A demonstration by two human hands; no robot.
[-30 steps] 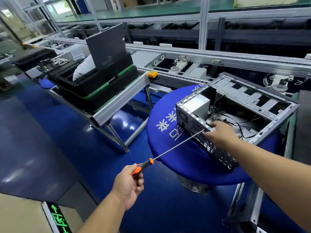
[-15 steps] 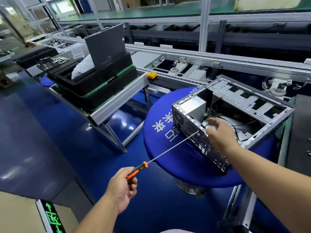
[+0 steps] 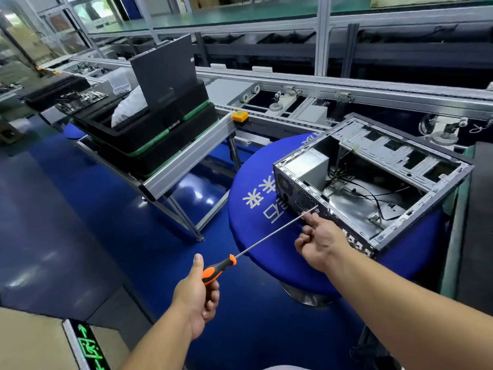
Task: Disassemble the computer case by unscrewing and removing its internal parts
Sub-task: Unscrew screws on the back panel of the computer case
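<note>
A: Where does the computer case [image 3: 373,182] sit?

B: Right of centre in the frame, lying open side up on a round blue bench [image 3: 256,236] with pale lettering. Inside it a silver power supply [image 3: 306,166] fills the upper-left corner, and black cables [image 3: 373,193] trail across the metal floor.

A: And the hands?

B: The left hand [image 3: 198,297], lower centre, is clenched round the orange-and-black handle of a long screwdriver [image 3: 266,237], thumb pointing up along it. The thin shaft runs up and to the right, its tip at the case's rear panel.

A: The right one?

B: The right hand [image 3: 320,241] sits just below that rear panel, fingers curled, fingertips pinching the shaft close to its tip.

A: Anything else around?

B: Upper left, stacked black trays [image 3: 149,145] rest on an aluminium rack [image 3: 186,161], with a dark panel [image 3: 165,73] standing upright in them beside a white bag [image 3: 128,108]. A yellow button [image 3: 240,116] sits on the conveyor rail [image 3: 346,89] behind.
</note>
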